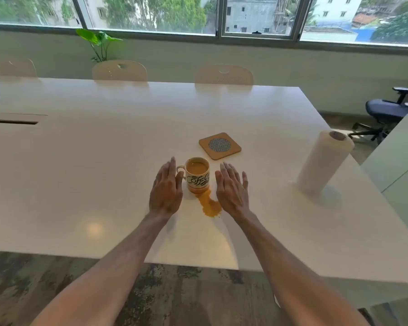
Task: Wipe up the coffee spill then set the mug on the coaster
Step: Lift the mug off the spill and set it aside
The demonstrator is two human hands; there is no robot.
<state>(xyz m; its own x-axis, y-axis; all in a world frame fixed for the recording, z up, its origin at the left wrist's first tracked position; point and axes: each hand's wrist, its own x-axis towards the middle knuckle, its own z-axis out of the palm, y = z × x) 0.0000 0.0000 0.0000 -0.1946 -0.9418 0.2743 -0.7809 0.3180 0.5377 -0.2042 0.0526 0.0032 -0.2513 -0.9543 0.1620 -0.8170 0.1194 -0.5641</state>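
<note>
Between both hands' flat, spread fingers (172,167) stands the mug (197,174), untouched.

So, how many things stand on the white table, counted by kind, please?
mug: 1
coaster: 1
paper towel roll: 1
coffee spill: 1
Total: 4

A white desk (104,149) is carrying four things. A mug (197,174) lettered "Coffee" is standing upright, holding tan liquid. A coffee spill (209,204) is spreading from the mug's base toward the near edge. A square cork coaster (220,145) is lying just behind the mug, apart from it. A paper towel roll (322,164) is standing upright well to the right.
</note>
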